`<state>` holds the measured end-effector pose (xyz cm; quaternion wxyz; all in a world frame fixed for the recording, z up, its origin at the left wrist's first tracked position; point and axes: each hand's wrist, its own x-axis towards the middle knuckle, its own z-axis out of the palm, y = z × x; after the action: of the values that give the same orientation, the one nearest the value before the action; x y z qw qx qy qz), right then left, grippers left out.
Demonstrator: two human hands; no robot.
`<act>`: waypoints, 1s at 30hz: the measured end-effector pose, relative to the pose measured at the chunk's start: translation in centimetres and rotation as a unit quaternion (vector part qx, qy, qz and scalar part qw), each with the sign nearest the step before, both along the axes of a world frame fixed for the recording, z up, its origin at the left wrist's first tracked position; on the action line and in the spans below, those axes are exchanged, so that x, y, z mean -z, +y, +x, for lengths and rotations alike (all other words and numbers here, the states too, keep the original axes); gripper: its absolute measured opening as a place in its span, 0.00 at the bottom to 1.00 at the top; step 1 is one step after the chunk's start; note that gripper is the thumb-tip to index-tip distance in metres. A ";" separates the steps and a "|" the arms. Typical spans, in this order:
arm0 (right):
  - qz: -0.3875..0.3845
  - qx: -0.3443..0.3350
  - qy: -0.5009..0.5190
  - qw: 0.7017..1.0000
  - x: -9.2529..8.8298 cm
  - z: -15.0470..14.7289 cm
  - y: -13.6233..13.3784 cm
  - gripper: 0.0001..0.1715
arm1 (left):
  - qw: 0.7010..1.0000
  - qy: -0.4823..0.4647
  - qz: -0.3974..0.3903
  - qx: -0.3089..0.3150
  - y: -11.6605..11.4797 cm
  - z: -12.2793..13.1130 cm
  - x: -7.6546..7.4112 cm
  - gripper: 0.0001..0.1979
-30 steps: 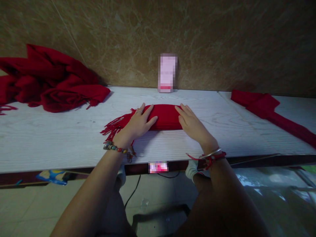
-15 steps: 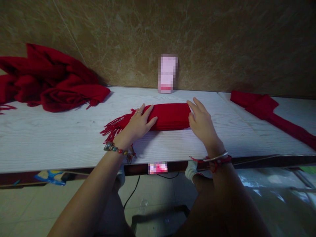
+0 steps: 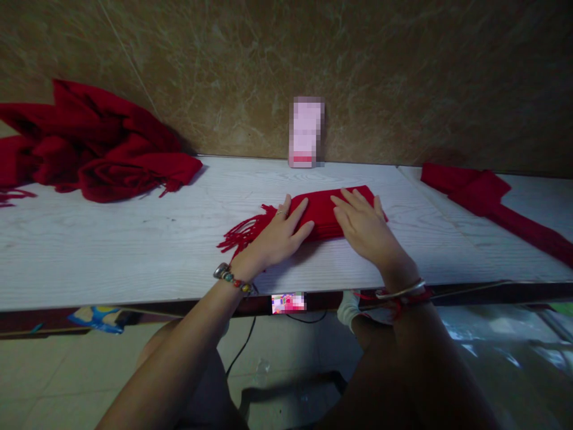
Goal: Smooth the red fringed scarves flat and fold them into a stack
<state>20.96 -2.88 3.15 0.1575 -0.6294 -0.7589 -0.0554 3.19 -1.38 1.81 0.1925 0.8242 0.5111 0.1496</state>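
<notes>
A folded red scarf [image 3: 321, 210] lies in layers on the white wood-grain table [image 3: 147, 251], its fringe spread out at the left end. Across the fringed side rests my left hand [image 3: 280, 235], fingers stretched and apart. My right hand [image 3: 364, 227] lies flat on top of the scarf near its right end, fingers extended. Both palms hide parts of the cloth beneath them. A beaded bracelet is on the left wrist, a metal bangle on the right.
A heap of red scarves [image 3: 111, 143] fills the back left. Another red scarf [image 3: 478, 191] stretches along the right side. A blurred-out pink item [image 3: 306, 132] leans against the marbled wall [image 3: 224, 71]. Below the front edge are a blue packet [image 3: 99, 319] and a black cable [image 3: 240, 352].
The folded scarf has shifted to the right and turned slightly, with my left hand moving along. My right hand has gone from its right end to lying on top.
</notes>
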 end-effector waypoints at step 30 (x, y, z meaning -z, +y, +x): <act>0.043 -0.045 0.024 0.998 1.5 0.8 0.9 0.26 | 0.984 0.080 0.146 0.065 -0.7 0.0 0.6 0.32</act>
<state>21.72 -1.98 1.66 0.2051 -0.5884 -0.7794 -0.0655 3.17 -2.05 1.19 0.0385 0.8841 0.4430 0.1434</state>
